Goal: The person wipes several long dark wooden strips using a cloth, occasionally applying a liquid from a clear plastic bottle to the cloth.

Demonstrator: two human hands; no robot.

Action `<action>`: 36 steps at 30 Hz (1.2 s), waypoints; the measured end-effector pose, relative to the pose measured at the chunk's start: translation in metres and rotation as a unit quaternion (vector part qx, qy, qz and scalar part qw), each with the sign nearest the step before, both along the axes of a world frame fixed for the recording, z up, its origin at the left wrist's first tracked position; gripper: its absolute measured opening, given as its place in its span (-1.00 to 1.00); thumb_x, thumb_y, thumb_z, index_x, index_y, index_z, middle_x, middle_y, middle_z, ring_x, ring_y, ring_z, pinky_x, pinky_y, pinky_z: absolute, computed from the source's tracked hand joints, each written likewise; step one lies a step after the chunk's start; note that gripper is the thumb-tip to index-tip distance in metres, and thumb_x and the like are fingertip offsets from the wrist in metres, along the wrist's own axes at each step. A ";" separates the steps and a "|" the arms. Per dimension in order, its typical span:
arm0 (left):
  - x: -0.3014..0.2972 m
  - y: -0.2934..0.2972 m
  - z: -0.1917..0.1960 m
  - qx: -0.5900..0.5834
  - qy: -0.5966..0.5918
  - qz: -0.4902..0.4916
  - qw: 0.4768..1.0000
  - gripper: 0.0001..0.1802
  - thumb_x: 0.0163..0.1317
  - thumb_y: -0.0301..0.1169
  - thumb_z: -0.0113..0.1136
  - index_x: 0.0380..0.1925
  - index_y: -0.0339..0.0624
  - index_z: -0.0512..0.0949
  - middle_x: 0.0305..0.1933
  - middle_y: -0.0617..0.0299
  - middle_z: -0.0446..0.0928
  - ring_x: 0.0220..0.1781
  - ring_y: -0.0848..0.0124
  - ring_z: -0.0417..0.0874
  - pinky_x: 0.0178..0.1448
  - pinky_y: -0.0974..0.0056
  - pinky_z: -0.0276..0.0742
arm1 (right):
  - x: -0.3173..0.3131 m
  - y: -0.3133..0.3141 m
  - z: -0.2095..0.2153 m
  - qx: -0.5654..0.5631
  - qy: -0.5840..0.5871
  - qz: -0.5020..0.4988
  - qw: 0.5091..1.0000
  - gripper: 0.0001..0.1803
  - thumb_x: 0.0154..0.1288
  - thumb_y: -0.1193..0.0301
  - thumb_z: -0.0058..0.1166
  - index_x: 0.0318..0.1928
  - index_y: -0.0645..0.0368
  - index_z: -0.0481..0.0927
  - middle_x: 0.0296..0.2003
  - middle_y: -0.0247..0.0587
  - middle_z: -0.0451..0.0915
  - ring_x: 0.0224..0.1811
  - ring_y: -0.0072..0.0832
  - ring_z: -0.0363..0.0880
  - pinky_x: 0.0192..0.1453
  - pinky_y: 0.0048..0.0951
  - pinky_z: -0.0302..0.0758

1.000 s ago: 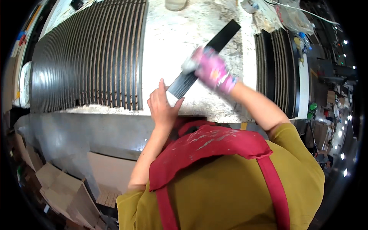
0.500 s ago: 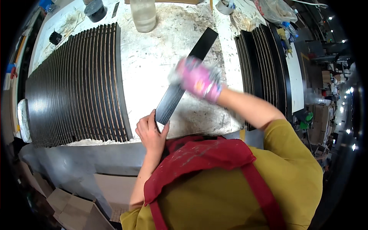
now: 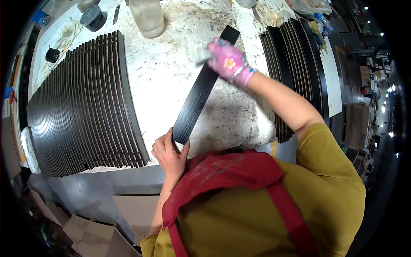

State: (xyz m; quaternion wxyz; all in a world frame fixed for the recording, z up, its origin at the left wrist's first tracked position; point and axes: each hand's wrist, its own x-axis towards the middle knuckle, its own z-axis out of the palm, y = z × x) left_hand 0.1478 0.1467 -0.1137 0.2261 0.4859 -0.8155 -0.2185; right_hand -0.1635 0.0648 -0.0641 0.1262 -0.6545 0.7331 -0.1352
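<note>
A long black board with a grain-like surface lies slantwise on the stained white table. Its near end sits between the thumb and fingers of my left hand, which grips the edges there. My right hand, in a pink glove with a flower print, is closed near the board's far end. It presses a pale, crumpled cloth-like wad on or beside the board; the wad is blurred and partly hidden by the glove.
On the left stands a row of many black boards set on edge. Another row of black boards stands at the right. At the back are a clear container of liquid and a dark tub. Cardboard boxes rest below, left.
My right hand has slid away from me along the board, toward its far end, with the wad. My left hand keeps its hold on the near end.
</note>
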 end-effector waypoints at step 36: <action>-0.017 -0.024 0.039 0.171 -0.008 -0.133 0.976 -0.46 0.21 -0.38 0.09 0.20 -0.26 0.32 0.00 -0.02 0.35 0.01 0.10 0.41 0.12 0.10 0.32 | -0.099 0.022 0.020 -0.169 -0.471 -0.467 0.730 -0.49 0.11 0.19 0.26 0.03 0.20 0.54 -0.08 -0.15 0.60 -0.08 -0.40 0.55 -0.08 -0.30 0.56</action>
